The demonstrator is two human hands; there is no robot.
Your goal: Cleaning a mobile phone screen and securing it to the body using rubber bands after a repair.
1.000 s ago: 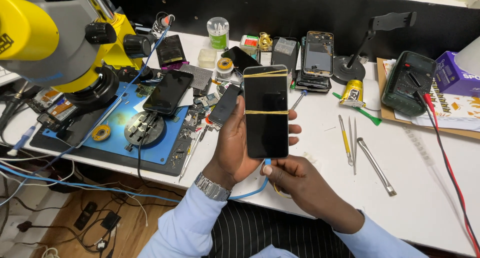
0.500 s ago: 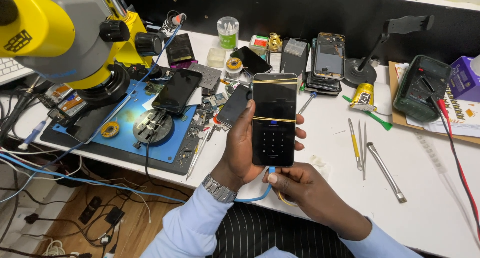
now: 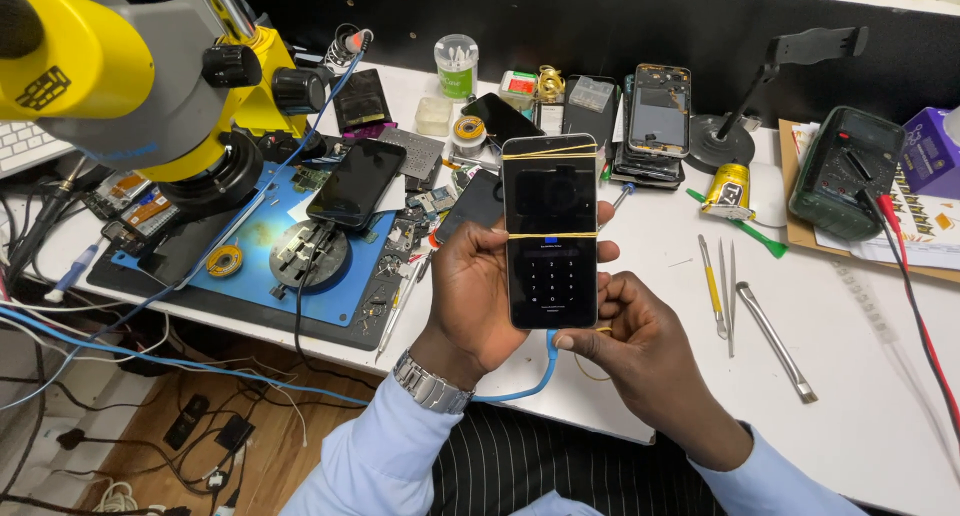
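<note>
The phone [image 3: 551,231] was dark a second ago. Now its screen is lit and shows a number pad on the lower half. It sits in about the same spot, held up over the table.

The table [image 3: 860,396] is white and very full. A big yellow microscope [image 3: 110,76] stands at the left over a blue work mat [image 3: 345,291]. Another black phone [image 3: 356,181] lies on that mat. More phones and phone parts are piled at the back by the black wall. A green meter [image 3: 848,171] with a red wire sits at the right. Thin metal tools [image 3: 730,291] lie just beside the hands. Wires hang under the table.

The left hand [image 3: 480,296] is wrapped around the phone from behind and grips it, fingers curled on its edges. Two yellow rubber bands [image 3: 550,235] go around the phone. The right hand [image 3: 640,351] is closed at the bottom of the phone, where a blue cable [image 3: 535,381] goes in. It seems to pinch the plug, but the thumb hides it.
</note>
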